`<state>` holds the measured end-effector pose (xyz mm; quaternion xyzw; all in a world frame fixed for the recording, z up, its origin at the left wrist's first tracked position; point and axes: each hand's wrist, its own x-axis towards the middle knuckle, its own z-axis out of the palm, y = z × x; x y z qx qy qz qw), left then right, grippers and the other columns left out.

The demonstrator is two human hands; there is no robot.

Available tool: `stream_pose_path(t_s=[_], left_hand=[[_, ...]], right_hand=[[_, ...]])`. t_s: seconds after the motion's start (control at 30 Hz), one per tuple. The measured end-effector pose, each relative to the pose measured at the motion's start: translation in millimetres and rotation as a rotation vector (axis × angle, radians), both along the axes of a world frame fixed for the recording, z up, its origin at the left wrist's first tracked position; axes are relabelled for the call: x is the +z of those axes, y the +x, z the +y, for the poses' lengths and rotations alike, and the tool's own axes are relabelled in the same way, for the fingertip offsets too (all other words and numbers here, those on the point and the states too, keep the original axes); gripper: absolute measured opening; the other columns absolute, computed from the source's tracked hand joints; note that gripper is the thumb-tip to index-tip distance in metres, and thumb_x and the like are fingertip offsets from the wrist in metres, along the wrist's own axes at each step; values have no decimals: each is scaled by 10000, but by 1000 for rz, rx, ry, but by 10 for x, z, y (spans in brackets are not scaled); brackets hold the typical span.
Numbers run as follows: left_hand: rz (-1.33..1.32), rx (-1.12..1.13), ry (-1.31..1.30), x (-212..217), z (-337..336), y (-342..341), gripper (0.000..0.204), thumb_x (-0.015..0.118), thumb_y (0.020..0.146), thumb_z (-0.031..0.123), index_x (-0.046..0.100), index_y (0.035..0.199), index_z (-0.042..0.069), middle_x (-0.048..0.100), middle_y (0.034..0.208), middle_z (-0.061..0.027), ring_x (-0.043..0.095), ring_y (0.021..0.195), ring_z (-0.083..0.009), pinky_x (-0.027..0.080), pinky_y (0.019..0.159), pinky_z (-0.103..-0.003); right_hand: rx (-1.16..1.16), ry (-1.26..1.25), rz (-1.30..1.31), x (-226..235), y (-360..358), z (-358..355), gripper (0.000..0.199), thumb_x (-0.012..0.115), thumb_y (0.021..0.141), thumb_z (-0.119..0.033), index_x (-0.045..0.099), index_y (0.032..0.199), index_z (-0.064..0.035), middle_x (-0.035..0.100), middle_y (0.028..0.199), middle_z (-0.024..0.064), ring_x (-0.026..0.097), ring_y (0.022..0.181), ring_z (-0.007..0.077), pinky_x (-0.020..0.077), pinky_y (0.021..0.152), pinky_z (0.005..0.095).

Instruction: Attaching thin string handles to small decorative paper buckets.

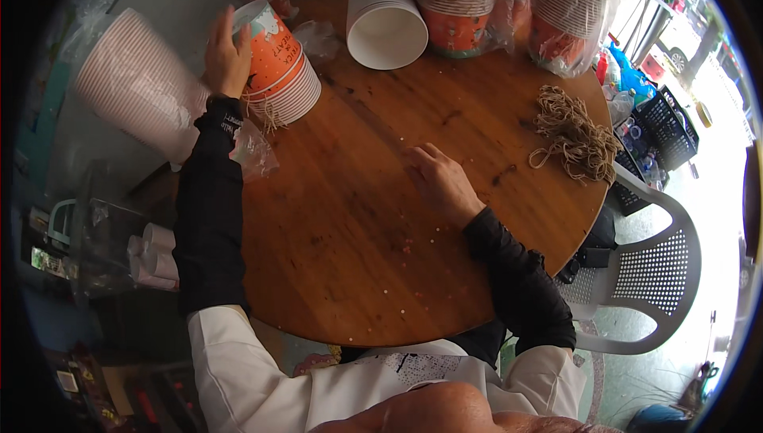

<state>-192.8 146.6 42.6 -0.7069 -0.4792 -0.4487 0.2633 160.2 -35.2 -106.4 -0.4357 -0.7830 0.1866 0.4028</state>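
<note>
At the far left of the table, my left hand (pixel 227 58) is closed around the upper left side of a stack of orange and white paper buckets (pixel 280 59). The stack leans, and thin string handles (pixel 268 113) hang beside its lower rims. Over the middle of the table, my right hand (pixel 447 185) is loosely curled, its fingertips partly hidden, with nothing visible in it. A white paper bucket (pixel 387 34) lies on its side at the far edge, its opening toward me. To the right rests a tangled pile of tan strings (pixel 574 132).
Plastic-wrapped bucket stacks (pixel 457 3) stand along the far edge; another wrapped stack (pixel 131 75) leans left of the wooden table (pixel 342 250). A grey plastic chair (pixel 656 274) and a black crate (pixel 664 127) are at the right. White rolls (pixel 155 250) sit lower left.
</note>
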Motion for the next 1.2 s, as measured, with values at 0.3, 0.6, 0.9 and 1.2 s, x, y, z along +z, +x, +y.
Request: stream_pose_path(t_s=[0.3,0.6,0.9,1.2], left_hand=[[12,-284,-35,-1112,163,763,526,639,857,123,460,1345,45,506,1323,-197,464,1228,-391,394,1020,-453],[-821,-179,-428,-1943,728,1401,429,703,866,209,522,1205,20,606,1114,-159,627,914,-273,498,831,-364],[-753,-159,-439,-1837,834,1517,254,679,864,187,583,996,-8,648,937,-142,626,863,-280,485,773,-372],[-830,-283,-528,-1849,689,1603,346,646,781,189,614,1065,-6,672,972,-163,635,917,-305,481,813,-379]], right_hand=[[-309,173,203,-452,345,1294,328,574,862,-43,580,1190,-37,636,1047,162,657,880,276,524,743,332],[-202,44,340,-536,353,2073,537,553,858,-21,454,1382,-87,598,1269,155,625,1097,262,504,885,333],[-378,48,512,-387,106,2695,334,707,818,-201,579,1083,-42,649,1006,161,635,957,292,492,820,371],[-372,45,393,-404,223,2635,274,653,762,-111,599,1017,-29,658,883,136,647,839,262,506,750,377]])
